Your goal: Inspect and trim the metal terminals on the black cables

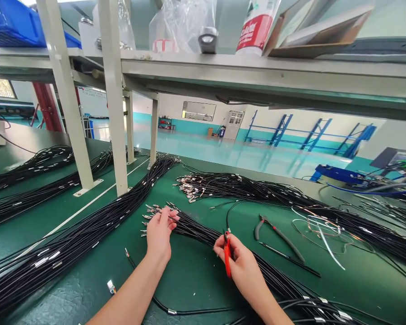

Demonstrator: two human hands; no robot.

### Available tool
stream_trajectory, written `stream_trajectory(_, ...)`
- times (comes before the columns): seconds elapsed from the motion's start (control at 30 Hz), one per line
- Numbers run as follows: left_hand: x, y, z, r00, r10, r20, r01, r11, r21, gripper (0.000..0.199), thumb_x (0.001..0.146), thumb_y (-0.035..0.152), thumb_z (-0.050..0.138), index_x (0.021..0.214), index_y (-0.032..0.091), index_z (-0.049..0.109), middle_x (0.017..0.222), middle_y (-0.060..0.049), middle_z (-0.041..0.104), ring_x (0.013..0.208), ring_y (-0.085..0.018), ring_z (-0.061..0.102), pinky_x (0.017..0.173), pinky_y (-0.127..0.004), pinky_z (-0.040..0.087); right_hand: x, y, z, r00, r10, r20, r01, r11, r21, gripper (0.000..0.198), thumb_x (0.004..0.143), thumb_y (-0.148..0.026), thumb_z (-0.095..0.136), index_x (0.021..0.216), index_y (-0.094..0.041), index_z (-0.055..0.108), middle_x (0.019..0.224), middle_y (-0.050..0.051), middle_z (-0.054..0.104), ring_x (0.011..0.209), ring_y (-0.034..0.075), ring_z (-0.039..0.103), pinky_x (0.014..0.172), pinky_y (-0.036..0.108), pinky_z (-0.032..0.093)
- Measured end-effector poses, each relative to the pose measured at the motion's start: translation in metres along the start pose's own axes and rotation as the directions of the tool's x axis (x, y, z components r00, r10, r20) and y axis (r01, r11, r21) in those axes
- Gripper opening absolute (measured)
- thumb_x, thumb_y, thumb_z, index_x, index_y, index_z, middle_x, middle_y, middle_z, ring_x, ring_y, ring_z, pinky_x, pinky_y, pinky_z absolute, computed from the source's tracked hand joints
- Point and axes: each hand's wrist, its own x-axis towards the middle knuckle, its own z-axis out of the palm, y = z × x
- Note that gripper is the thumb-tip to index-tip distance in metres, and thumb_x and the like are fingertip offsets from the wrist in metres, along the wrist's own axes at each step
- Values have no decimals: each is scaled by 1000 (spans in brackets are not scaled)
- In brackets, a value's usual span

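Note:
My left hand (159,232) is at the connector end of a bundle of black cables (198,232), its fingers curled over the cables near their metal-tipped ends. How many cables it grips is hidden. My right hand (242,262) is closed around red-handled cutting pliers (228,259), held upright over the same bundle with the jaws at the top. A single black cable rises in a loop behind the jaws. Below my left forearm lies a loose cable with a silver label (172,312) and a small white connector (111,286).
Grey-handled pliers (284,241) and a black pen-like tool (274,251) lie on the green table (189,280). More cable bundles (88,225) run left and behind. White and copper wire scraps (328,239) lie right. Shelf posts (113,99) stand at left; a shelf (257,74) hangs overhead.

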Motion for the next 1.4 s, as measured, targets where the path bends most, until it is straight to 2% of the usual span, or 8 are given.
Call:
stream_trajectory(0.1, -3, 7, -1, 993, 118, 4, -118, 993, 27, 50, 75, 51, 40, 111, 16, 43, 93, -4, 53, 68, 3, 49, 61, -8, 39, 1, -2, -1, 996, -4, 92, 3, 1000, 9, 16, 79, -29, 45, 78, -12, 46, 73, 2, 50, 66, 9, 43, 65, 19, 37)
stream_trajectory(0.2, -18, 12, 5, 960, 35, 277, -88, 979, 183, 57, 71, 55, 44, 108, 12, 47, 62, 0, 43, 52, 5, 36, 51, -6, 29, 1, -10, -10, 999, 20, 28, -23, 995, 100, 21, 77, -33, 50, 80, -12, 49, 80, 4, 53, 74, 10, 48, 71, 21, 39)
stream_trajectory(0.3, -38, 13, 12, 751, -283, 597, -1, 903, 429, 60, 72, 55, 42, 109, 8, 46, 51, 2, 34, 46, 6, 28, 47, -6, 20, -4, -23, -23, 992, 64, -111, -29, 957, 290, 31, 74, -40, 55, 88, -12, 52, 92, 7, 55, 82, 12, 51, 76, 23, 40)
stream_trajectory(0.4, -54, 10, 16, 592, -457, 663, -14, 818, 576, 56, 73, 54, 40, 100, 6, 49, 51, 1, 36, 44, 6, 27, 46, -6, 19, -10, -38, -31, 980, 76, -181, 6, 909, 416, 33, 73, -40, 57, 88, -11, 53, 90, 8, 55, 75, 11, 51, 70, 22, 42)
stream_trajectory(0.5, -61, 8, 18, 508, -573, 643, -40, 730, 683, 54, 74, 53, 38, 95, 5, 50, 51, 0, 38, 43, 5, 28, 44, -6, 18, -12, -44, -30, 978, 80, -195, 29, 866, 498, 30, 71, -37, 61, 79, -10, 49, 76, 4, 53, 66, 8, 48, 63, 19, 42)
stream_trajectory(0.7, -63, 5, 25, 664, -401, 631, -137, 765, 630, 56, 74, 38, 45, 124, 15, 37, 88, -4, 53, 64, 5, 44, 62, -6, 39, -13, -41, -26, 971, 155, -181, -22, 816, 578, 30, 67, -32, 64, 77, -10, 47, 66, -1, 50, 57, 6, 47, 55, 17, 39)
stream_trajectory(0.93, -70, 5, 27, 786, -344, 514, -138, 712, 689, 53, 67, 47, 53, 105, 9, 51, 87, -6, 54, 59, 5, 40, 52, -5, 34, -14, -45, -20, 975, 149, -166, -30, 826, 563, 22, 69, -26, 61, 77, -9, 49, 64, -1, 50, 54, 4, 45, 53, 16, 38)
stream_trajectory(1.4, -64, 4, 25, 711, -486, 508, 132, 802, 583, 42, 65, 41, 55, 84, 5, 42, 65, 1, 38, 44, 7, 26, 41, -7, 17, -16, -37, -17, 979, 29, -204, 36, 950, 311, 15, 76, -27, 52, 81, -12, 51, 74, 1, 53, 66, 7, 48, 65, 20, 41)
